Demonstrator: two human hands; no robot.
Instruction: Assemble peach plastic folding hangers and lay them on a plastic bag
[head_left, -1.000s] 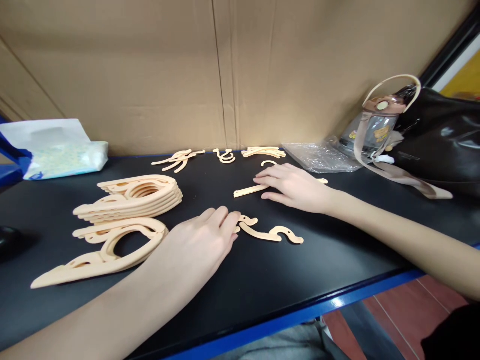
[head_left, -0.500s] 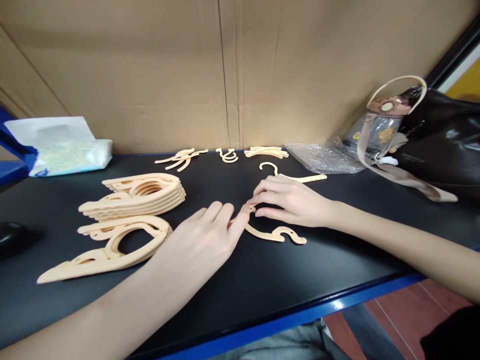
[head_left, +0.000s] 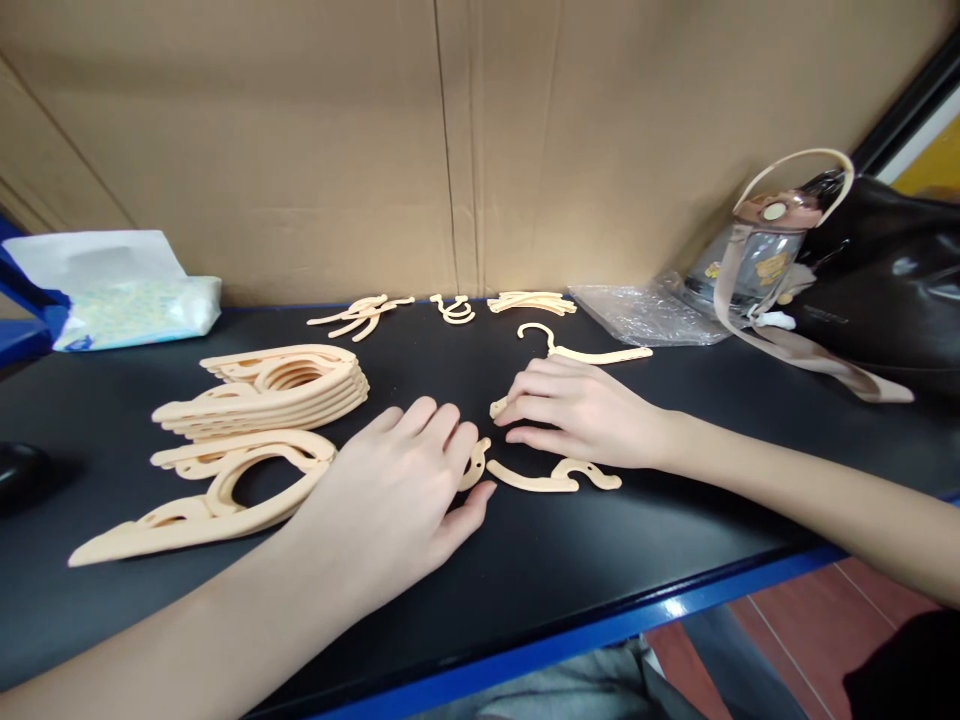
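My left hand (head_left: 416, 470) rests low over a curved cream hanger piece (head_left: 478, 464), its thumb stretched away from the bent fingers. Most of that piece is hidden beneath the hand. A pale hanger part (head_left: 496, 408) pokes out from the fingertips of my right hand (head_left: 566, 410), which is closed on it. Between the hands and nearer the front lies a notched hanger arm (head_left: 532, 481). Just beyond my right hand is a hanger hook with an arm (head_left: 600, 355). Folded hangers (head_left: 277, 395) are stacked left of my left hand, with another folded hanger (head_left: 217, 515) in front.
Small hanger parts (head_left: 364, 315), hooks (head_left: 455, 310) and a pile of arms (head_left: 531, 302) line the back. A plastic bag (head_left: 645, 312), strapped bottle (head_left: 765, 255) and black bag (head_left: 885, 290) stand right. A tissue pack (head_left: 142, 308) and dark mouse-like object (head_left: 19, 475) are left.
My hands have moved apart, and my left thumb has swung out toward the front. The notched arm has shifted slightly right and now lies free of my left fingers.
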